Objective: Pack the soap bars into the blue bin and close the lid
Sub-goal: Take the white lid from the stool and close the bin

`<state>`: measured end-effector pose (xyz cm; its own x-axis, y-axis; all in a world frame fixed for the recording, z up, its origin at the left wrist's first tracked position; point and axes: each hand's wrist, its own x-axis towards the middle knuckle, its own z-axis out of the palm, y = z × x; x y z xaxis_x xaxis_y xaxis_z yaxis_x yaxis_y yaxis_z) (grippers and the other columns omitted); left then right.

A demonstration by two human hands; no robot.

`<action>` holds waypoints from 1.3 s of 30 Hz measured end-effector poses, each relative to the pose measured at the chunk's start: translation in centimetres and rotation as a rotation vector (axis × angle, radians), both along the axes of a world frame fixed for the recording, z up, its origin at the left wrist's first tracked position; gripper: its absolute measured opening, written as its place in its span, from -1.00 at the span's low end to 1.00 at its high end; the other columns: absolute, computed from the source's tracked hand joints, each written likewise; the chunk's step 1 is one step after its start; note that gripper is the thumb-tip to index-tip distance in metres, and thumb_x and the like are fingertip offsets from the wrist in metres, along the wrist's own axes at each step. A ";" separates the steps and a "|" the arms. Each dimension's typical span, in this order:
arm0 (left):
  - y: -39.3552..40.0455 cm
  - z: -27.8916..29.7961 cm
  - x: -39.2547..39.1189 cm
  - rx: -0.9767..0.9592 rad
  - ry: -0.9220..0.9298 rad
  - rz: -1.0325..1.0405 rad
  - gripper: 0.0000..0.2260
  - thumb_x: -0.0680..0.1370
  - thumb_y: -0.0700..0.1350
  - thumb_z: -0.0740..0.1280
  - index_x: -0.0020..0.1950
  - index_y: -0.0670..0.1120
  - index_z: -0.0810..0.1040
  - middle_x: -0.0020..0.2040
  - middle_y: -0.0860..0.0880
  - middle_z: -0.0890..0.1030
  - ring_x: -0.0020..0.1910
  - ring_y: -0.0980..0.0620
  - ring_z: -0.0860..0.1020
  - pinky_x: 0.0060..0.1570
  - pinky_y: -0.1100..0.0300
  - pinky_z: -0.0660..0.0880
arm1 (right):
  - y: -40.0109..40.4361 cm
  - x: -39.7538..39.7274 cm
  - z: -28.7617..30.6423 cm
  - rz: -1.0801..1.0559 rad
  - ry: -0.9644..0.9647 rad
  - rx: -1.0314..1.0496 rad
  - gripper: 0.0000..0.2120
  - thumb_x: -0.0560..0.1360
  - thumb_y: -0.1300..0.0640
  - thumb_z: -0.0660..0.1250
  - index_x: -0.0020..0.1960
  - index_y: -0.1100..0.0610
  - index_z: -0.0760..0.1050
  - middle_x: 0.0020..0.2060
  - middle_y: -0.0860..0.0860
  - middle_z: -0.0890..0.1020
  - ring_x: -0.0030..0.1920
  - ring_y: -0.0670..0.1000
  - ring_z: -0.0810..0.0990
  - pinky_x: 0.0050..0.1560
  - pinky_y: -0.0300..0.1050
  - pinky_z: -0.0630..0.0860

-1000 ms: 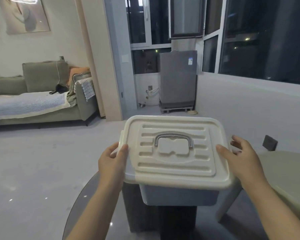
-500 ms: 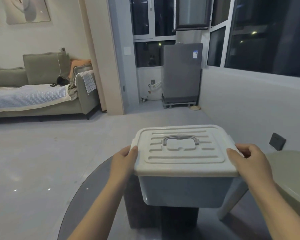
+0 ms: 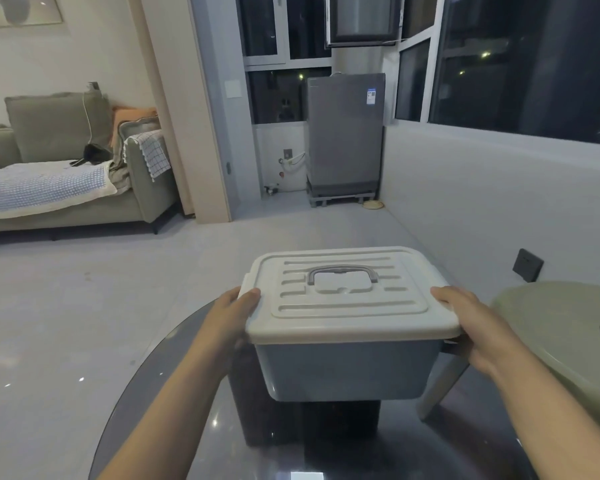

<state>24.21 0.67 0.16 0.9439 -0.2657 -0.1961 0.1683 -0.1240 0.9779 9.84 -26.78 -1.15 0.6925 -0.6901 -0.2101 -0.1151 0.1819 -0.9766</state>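
Both hands clasp the white lid's (image 3: pixel 352 296) ends, left hand (image 3: pixel 230 317) and right hand (image 3: pixel 473 325) curled over its edges; between them, the blue bin (image 3: pixel 347 370) sits on the glass counter (image 3: pixel 194 427).

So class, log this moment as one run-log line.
lid: on blue bin | left hand, right hand: gripping lid edges | soap: unseen

The bin (image 3: pixel 347 370) is a muted grey-blue under a cream-white lid (image 3: pixel 350 296), ribbed with raised bars, its handle (image 3: pixel 342 273) grey. The glass worktop (image 3: pixel 194 393) is dark and smoky. Over there, the sofa (image 3: pixel 59 133) is olive-grey, with a blue-and-white checked blanket (image 3: pixel 42 185) and a white grid-patterned towel (image 3: pixel 151 152).
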 end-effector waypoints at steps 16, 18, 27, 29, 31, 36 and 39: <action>2.1 0.5 0.5 -0.238 0.222 0.146 -0.92 0.51 -0.14 0.32 -0.13 -0.14 0.49 -0.23 -0.07 0.58 -0.30 -0.01 0.54 -0.39 0.15 0.50 | 2.5 1.5 -0.6 0.064 -0.073 -0.020 -0.86 0.44 0.00 0.27 -0.10 0.04 0.53 -0.19 -0.02 0.62 -0.21 -0.01 0.55 -0.25 -0.11 0.45; 2.9 0.6 0.7 -0.279 0.266 0.188 -0.87 0.50 -0.14 0.34 -0.03 -0.17 0.49 -0.13 -0.11 0.60 -0.21 -0.05 0.56 -0.26 0.10 0.52 | 3.2 2.0 -0.4 0.114 -0.078 -0.021 -0.85 0.44 -0.02 0.27 -0.07 0.01 0.54 -0.19 -0.06 0.64 -0.19 -0.04 0.56 -0.24 -0.13 0.45; 4.7 0.3 1.2 -0.151 -0.111 0.395 -0.46 0.44 -0.21 0.41 0.41 -0.08 0.38 0.33 -0.12 0.46 0.11 -0.10 0.50 0.13 -0.01 0.50 | 4.4 2.5 0.3 0.236 -0.086 -0.030 -0.80 0.46 -0.05 0.29 0.00 0.02 0.56 -0.17 -0.10 0.66 -0.18 -0.10 0.59 -0.19 -0.18 0.48; 4.8 0.1 1.2 -0.128 -0.103 0.390 -0.43 0.45 -0.18 0.41 0.43 -0.11 0.34 0.34 -0.12 0.45 0.15 -0.12 0.49 0.20 -0.04 0.47 | 4.6 2.4 0.6 0.201 -0.090 -0.065 -0.75 0.46 -0.03 0.30 0.08 0.06 0.55 -0.08 -0.08 0.64 -0.12 -0.07 0.59 -0.10 -0.14 0.50; 4.8 -0.1 1.3 -0.094 -0.118 0.338 -0.62 0.45 -0.17 0.39 0.25 -0.18 0.49 0.18 -0.15 0.53 0.09 -0.14 0.52 0.07 -0.01 0.49 | 4.7 2.3 0.8 0.111 -0.073 -0.230 -0.59 0.47 0.00 0.32 0.28 0.12 0.44 0.11 -0.07 0.55 0.06 -0.04 0.53 0.04 -0.11 0.46; 4.8 0.0 1.4 -0.115 -0.099 0.311 -0.92 0.48 -0.18 0.35 -0.09 -0.19 0.55 -0.19 -0.12 0.59 -0.25 -0.06 0.52 -0.24 0.10 0.42 | 5.2 2.4 1.0 -0.009 -0.054 -0.494 -0.45 0.50 0.06 0.29 0.43 0.16 0.24 0.39 0.06 0.39 0.34 0.09 0.39 0.23 -0.09 0.32; 4.7 -0.1 1.4 -0.106 -0.109 0.306 -0.89 0.49 -0.16 0.34 -0.04 -0.19 0.55 -0.19 -0.10 0.59 -0.23 -0.07 0.53 -0.21 0.09 0.44 | 5.0 2.4 0.9 0.035 -0.017 -0.434 -0.53 0.50 0.03 0.27 0.38 0.12 0.34 0.31 0.02 0.47 0.26 0.07 0.46 0.12 -0.09 0.41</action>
